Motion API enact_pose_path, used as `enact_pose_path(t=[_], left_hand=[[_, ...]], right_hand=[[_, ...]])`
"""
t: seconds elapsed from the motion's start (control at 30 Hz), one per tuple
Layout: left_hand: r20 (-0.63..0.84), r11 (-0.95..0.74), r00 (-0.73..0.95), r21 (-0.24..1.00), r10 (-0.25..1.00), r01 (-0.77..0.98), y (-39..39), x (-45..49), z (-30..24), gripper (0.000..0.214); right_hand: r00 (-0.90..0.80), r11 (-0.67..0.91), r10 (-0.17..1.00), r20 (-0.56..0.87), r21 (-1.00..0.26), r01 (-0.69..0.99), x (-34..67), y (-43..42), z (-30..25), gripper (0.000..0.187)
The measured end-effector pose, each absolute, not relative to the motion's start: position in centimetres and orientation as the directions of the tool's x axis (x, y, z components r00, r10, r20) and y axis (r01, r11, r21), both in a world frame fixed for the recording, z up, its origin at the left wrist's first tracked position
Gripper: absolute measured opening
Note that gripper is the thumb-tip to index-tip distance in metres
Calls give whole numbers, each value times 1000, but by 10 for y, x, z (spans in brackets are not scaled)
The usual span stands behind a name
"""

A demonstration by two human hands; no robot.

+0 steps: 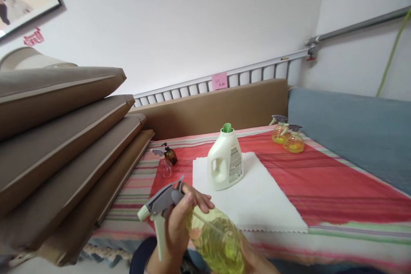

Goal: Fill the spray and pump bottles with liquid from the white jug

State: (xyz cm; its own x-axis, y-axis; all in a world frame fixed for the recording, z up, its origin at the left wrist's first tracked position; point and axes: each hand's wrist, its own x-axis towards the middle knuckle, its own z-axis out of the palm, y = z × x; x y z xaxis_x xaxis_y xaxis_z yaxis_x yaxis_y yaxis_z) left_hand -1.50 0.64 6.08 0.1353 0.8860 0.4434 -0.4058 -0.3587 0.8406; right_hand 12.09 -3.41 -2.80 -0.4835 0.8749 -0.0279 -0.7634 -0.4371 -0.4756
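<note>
Clear plastic spray bottle (213, 237) with yellow-green liquid and a grey-and-white trigger head was held aloft at the near edge of the red-and-white striped cloth (334, 167). Long axis slanted: head up to the left, base down to the right. Pale nozzle pointed left and slightly down; trigger hung below the head.

Left hand (179, 218) was closed about the bottle's neck, just under the head, fingers laid across the top; the body extended rightward from it. Right hand (255, 259) touched the base end, bottle to its left; partly cut off, so how far its fingers were closed could not be told.

Beyond, a white plastic jug (224, 167) with a green piece in its mouth stood upright near the far edge of a white scalloped mat (269, 199). Two round spray bottles (287, 139) with yellow liquid stood by the cloth's far right corner. Toward its left edge, a brown pump bottle (171, 155) stood just beside a clear, grey-headed spray bottle (165, 168).
</note>
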Motion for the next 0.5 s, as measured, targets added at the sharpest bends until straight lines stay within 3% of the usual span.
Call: enact_pose_path(t=[0.1, 0.2, 0.27, 0.37, 0.5], left_hand=[[439, -364, 116, 843, 891, -396, 7, -16, 63, 24], [442, -378, 125, 858, 889, -347, 7, -16, 65, 25], [443, -381, 111, 853, 889, -356, 7, -16, 65, 25], [454, -389, 92, 838, 886, -384, 7, -17, 65, 25], [474, -386, 149, 832, 868, -399, 6, -16, 65, 23]], right_hand=[[-459, -397, 888, 9, -487, -778, 121, -38, -26, 69], [-545, -492, 837, -39, -487, -721, 121, -38, -28, 54], [-507, -458, 861, -46, -503, -732, 120, -37, -30, 52], [-435, -379, 901, -2, -492, -784, 120, -37, -30, 75], [-600, -559, 797, -59, -446, -699, 121, -37, -26, 56]])
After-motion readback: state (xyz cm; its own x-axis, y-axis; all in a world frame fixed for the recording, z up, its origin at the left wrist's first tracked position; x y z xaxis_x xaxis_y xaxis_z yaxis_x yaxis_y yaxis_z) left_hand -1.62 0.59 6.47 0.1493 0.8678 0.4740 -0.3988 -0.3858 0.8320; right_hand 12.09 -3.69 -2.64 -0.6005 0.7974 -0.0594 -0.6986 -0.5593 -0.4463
